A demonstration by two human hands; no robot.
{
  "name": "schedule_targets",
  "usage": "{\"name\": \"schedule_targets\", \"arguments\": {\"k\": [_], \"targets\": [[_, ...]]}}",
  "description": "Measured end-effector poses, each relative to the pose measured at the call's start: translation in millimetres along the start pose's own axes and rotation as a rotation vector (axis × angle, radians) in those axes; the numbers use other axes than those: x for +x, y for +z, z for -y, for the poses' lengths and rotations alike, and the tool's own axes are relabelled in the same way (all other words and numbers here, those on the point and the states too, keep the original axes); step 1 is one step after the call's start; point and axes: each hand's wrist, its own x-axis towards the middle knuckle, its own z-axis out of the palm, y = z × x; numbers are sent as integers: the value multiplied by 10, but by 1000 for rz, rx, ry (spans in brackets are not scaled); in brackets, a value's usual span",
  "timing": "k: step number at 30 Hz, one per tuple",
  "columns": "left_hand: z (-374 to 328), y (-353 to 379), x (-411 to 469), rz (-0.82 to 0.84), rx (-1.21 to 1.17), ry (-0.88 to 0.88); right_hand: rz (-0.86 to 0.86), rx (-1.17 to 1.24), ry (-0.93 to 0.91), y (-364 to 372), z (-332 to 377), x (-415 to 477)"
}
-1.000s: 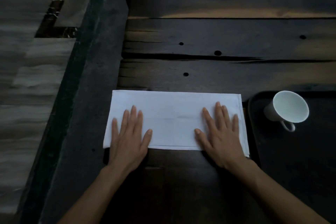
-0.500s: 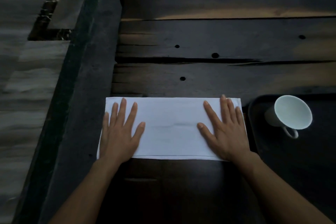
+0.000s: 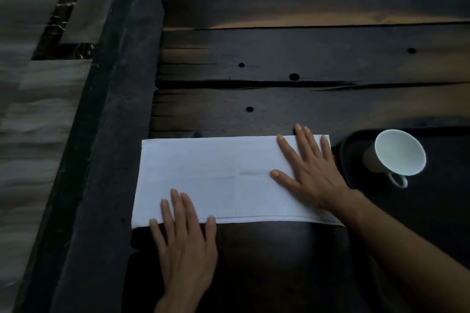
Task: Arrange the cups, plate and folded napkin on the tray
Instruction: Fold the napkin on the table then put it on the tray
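Observation:
A white napkin, folded into a long rectangle, lies flat on the dark wooden table. My right hand rests flat on its right end, fingers spread, the tips reaching past the far edge. My left hand lies flat at the napkin's near left edge, only its fingertips on the cloth. To the right, a white cup with a handle stands on a dark tray, tilted toward me in this view. No plate is in view.
The table's thick dark left edge drops to a pale tiled floor on the left. Cracks and small holes mark the table planks beyond the napkin. The tray runs out of view at the right.
My left hand has slid back toward me, from flat on the napkin to its near edge. My right hand has moved forward to the napkin's far right part. The napkin stays put.

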Motion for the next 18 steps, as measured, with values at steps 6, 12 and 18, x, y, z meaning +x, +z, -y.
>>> {"name": "schedule_targets", "arguments": {"k": [6,12,18], "targets": [[111,-49,171,3,28,47,-5,12,88,52,69,-122],[339,-197,598,19,96,218,-6,115,254,118,332,-448],[463,-415,1070,99,198,400,-19,189,465,180,757,-777]]}}
